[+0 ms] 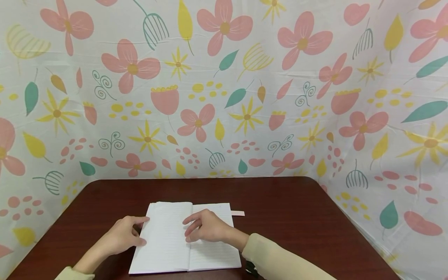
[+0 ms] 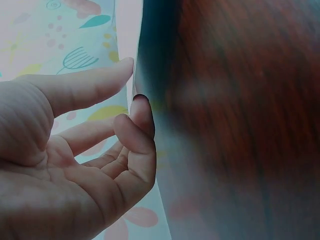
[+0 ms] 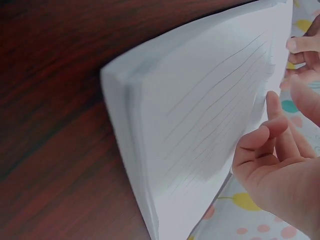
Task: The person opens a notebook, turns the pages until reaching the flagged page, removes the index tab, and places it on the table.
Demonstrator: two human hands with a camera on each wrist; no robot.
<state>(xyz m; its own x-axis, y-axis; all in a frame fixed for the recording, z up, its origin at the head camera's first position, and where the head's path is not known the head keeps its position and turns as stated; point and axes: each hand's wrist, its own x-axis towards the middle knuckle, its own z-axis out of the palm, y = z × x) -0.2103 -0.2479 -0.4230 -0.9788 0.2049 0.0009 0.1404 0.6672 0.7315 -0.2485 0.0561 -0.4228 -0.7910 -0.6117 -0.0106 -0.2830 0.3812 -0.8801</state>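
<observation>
Head view: my forearms cut off by bottom edge. Open notebook (image 1: 168, 241) lies flat, near table (image 1: 297, 217) front edge; white ruled pages, pink bookmark tab (image 1: 237, 213) poking out at right. My left hand (image 1: 124, 235) at left page edge, thumb and fingertip touching it, loosely curled. My right hand (image 1: 206, 227) rests on pages near spine, fingers relaxed.

Left wrist view: blurred; page edge hard to make out.

Right wrist view: ruled page close up, fingers loosely bent, gripping nothing.
</observation>
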